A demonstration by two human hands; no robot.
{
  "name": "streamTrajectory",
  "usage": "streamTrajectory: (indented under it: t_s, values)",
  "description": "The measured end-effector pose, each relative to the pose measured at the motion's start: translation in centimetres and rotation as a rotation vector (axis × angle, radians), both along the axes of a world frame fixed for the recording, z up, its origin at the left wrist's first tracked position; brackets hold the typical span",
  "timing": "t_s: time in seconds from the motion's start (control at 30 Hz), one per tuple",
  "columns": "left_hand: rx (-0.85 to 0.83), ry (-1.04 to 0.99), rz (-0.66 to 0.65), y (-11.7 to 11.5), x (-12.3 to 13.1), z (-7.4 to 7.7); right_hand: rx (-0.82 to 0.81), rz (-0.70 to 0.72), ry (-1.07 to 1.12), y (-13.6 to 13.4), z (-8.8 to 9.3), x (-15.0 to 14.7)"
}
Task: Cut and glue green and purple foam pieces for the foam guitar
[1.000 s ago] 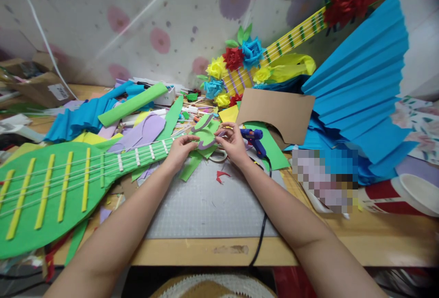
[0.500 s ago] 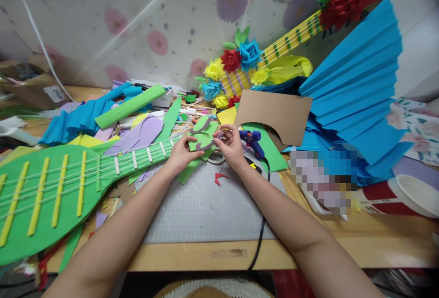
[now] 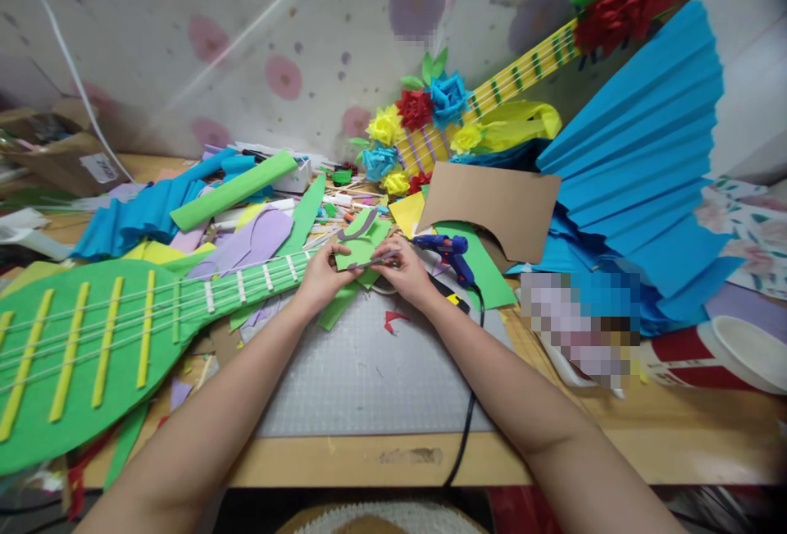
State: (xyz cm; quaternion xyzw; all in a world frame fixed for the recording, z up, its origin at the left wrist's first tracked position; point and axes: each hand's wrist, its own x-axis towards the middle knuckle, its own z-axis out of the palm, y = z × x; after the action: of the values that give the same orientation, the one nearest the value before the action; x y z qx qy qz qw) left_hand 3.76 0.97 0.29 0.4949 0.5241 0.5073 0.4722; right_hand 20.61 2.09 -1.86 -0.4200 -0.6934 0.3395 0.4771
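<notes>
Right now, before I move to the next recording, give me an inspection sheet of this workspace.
Surface: wooden tabletop with a grey cutting mat.
Job's things: thin curved purple strip between the hands; second curved strip over green paper, attachment unclear.
Clutter: red scrap on the mat; assorted paper pieces and sticks behind the hands; cardboard.
Hands: right hand pinches the strip; left hand is at its other end, grip unclear.
Cables: black cord from the blue glue gun crosses the table's front edge.
Surroundings: flower-patterned wall; blue pleated paper at right.
</notes>
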Motion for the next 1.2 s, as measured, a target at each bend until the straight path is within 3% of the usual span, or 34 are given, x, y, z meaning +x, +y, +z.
streamTrajectory:
  t_s: [0.13,0.23,0.4,0.57,0.93,1.2]
  values:
    - [0.060,0.078,-0.021,0.3,-0.4,-1.1,-0.068,0.034,0.103,0.2,-0.4,-0.1]
    - [0.040,0.027,-0.065,0.6,-0.5,-1.7,-0.109,0.039,0.148,0.2,-0.4,-0.1]
    - [0.022,-0.022,-0.048,0.5,-0.2,-1.5,-0.145,0.028,0.171,0.4,-0.7,-0.1]
    - [-0.003,0.012,-0.035,0.3,0.0,-1.4,-0.075,-0.013,0.080,0.7,-1.0,0.1]
    - [0.059,-0.015,-0.055,0.9,-0.3,-2.7,-0.057,-0.040,0.037,0.5,-0.4,0.0]
    - [-0.002,-0.127,-0.084,0.5,0.0,-2.3,-0.053,-0.057,0.056,0.4,-0.1,0.0]
